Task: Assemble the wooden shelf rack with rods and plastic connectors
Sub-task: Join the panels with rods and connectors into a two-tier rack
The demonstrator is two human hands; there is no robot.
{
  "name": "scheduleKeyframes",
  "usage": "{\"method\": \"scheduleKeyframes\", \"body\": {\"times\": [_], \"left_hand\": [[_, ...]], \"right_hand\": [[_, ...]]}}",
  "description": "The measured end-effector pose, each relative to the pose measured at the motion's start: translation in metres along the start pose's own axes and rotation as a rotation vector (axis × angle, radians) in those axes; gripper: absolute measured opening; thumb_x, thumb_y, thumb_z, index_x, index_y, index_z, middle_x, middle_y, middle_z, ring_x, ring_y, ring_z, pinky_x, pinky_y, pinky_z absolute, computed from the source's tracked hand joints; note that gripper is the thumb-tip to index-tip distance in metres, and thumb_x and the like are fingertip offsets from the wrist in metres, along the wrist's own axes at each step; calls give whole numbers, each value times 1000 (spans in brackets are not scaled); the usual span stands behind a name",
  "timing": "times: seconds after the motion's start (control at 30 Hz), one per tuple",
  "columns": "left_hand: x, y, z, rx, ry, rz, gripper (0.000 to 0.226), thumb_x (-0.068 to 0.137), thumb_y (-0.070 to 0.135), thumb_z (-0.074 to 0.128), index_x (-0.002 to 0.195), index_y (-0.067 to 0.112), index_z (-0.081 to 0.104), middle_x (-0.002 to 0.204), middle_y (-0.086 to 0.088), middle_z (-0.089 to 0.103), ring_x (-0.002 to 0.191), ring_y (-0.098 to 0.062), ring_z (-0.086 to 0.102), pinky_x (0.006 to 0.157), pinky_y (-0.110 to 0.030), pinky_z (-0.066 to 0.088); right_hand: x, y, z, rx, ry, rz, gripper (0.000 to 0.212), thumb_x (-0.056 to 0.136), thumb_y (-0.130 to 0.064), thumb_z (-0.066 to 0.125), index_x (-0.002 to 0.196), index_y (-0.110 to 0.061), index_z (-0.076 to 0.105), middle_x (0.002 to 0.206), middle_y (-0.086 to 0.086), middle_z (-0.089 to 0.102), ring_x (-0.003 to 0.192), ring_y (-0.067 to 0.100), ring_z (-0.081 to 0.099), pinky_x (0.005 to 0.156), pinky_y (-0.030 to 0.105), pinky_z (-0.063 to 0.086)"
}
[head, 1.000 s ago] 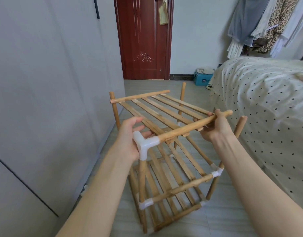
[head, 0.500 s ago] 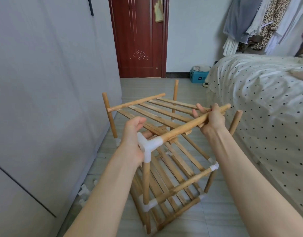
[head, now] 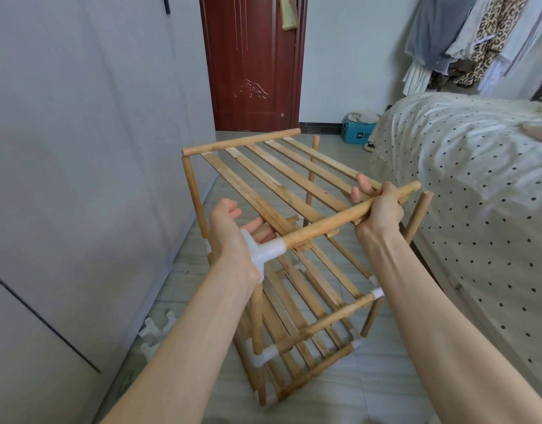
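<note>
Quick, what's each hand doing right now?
Left hand: open, palm against the white connector.
Right hand: gripping the top rod.

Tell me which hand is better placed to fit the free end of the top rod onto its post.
Right. The right hand grips the rod near its free end, beside the bare post; the left hand is at the connector.

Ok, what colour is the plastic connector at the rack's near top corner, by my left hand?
White, slightly translucent. The connector shows clearly in the head view, against the left hand.
</note>
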State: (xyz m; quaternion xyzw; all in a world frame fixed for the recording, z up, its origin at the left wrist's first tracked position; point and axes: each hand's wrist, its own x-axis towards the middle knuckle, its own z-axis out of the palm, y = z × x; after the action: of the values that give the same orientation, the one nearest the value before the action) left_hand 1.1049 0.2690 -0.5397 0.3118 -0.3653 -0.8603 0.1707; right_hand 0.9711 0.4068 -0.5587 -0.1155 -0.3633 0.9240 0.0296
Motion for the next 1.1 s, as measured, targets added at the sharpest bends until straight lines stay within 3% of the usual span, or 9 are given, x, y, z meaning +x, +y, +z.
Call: {"method": "scheduleKeyframes", "body": {"times": [0.2,0.37,0.47,0.6,0.67,0.77,0.87,0.93,1.1], "left_hand": [[3,0,-1,101,-23,0,32,90,32,47,113,13,58,94,-14,68,77,-26,70,54,-31,55],[7,3,-2,225,-92,-31,26,87,27,52,106,12,62,90,-11,69,68,-22,70,59,-30,52],[7,3,-2,273,-105,-33,27,85,26,53,106,12,63,88,-10,69,62,-20,70,54,-28,51],[7,3,0,223,-90,-5,11,84,24,52,89,18,60,65,-6,70,54,-19,69,53,-29,51],[7,2,0,212,-97,0,11,85,23,51,90,18,59,55,-3,68,52,-18,69,52,-29,51],[9,2,-2,214,-94,-9,22,85,24,52,103,15,61,66,-9,71,52,-19,69,43,-24,50],[11,1,-2,188,-94,-12,35,86,21,50,120,13,54,86,-15,69,69,-25,69,53,-28,52],[13,1,-1,171,-102,-11,36,87,20,49,123,13,51,87,-16,68,71,-26,69,53,-29,53],[17,0,-1,278,-112,23,11,92,21,47,101,18,52,72,-8,71,54,-18,68,39,-22,47]], "right_hand": [[-4,-1,-6,-41,32,14,18,100,-24,39,113,-11,38,86,5,71,46,12,59,47,20,52],[-4,-4,-13,-79,27,5,26,101,-25,38,122,-10,38,90,5,71,53,13,61,58,24,56],[-4,-5,-14,-82,24,-4,24,101,-26,37,120,-11,38,90,5,71,51,13,62,54,25,55],[-4,-4,-15,-77,8,1,20,101,-27,36,116,-14,38,93,6,71,46,11,60,48,22,52],[-3,-3,-16,-84,0,3,17,101,-27,36,113,-15,38,93,5,71,45,11,59,47,21,52],[-1,-2,-16,-86,-22,9,17,101,-28,38,113,-15,38,93,6,70,46,12,62,47,22,53],[1,-2,-15,-41,-62,54,21,100,-27,41,116,-13,37,105,10,66,58,18,66,54,26,57],[3,-2,-16,-46,-65,76,26,100,-27,43,119,-9,41,112,11,60,69,22,65,59,30,59],[4,4,-28,-198,-90,13,21,99,-32,41,91,-13,47,73,4,50,68,18,58,65,32,55]]}}
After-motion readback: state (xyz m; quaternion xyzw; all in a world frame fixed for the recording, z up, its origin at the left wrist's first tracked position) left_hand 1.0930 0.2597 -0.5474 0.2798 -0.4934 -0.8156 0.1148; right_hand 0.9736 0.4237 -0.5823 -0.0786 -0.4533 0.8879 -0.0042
